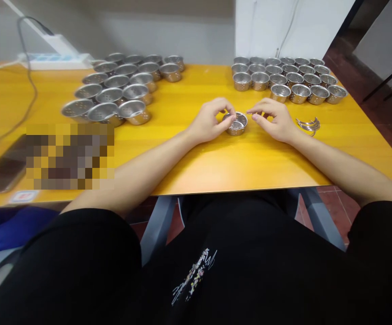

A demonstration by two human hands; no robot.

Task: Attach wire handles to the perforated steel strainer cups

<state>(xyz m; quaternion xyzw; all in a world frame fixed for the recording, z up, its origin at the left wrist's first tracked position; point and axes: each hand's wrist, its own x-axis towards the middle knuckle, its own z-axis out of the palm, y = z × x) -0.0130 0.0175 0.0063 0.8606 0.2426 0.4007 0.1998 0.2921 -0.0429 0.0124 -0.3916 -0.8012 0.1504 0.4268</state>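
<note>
A small perforated metal cup (237, 130) stands upright on the yellow table in front of me. My left hand (214, 119) grips its left rim between thumb and fingers. Just right of the cup, my right hand (273, 118) pinches a thin metal wire piece (250, 113), whose tip points toward the cup's rim. Whether the wire touches the cup, I cannot tell. Close to my right wrist lies a small pile of curved metal wire handles (309, 125).
Rows of similar metal cups stand at the back right (300, 93) and back left (134, 112). A white power strip (57, 61) with a cable lies at the far left. A dark phone (6, 164) and a pixelated patch are at the near left. The table's front edge (216, 192) is close to my body.
</note>
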